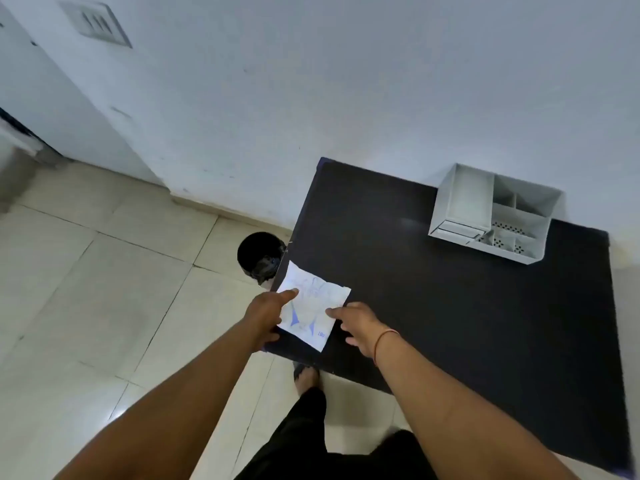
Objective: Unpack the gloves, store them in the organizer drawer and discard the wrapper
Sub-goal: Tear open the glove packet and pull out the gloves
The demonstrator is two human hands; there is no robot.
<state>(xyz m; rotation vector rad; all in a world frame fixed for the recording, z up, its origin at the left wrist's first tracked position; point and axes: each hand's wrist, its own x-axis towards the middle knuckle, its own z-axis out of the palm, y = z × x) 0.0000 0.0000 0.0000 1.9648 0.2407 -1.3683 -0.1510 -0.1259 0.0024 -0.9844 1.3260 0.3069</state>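
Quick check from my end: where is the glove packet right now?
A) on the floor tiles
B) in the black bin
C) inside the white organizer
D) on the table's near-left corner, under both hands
D: the glove packet lies flat on the dark table at its near-left corner, with the left hand and right hand touching its edges.

Black table (433,306): glove packet (311,306) near left corner, organizer (491,213) at back.

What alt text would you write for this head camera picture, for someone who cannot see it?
A person's left hand and right hand touch a white glove packet lying at the near left corner of a dark table. A white organizer stands at the table's far edge; a black bin sits on the floor beside it.
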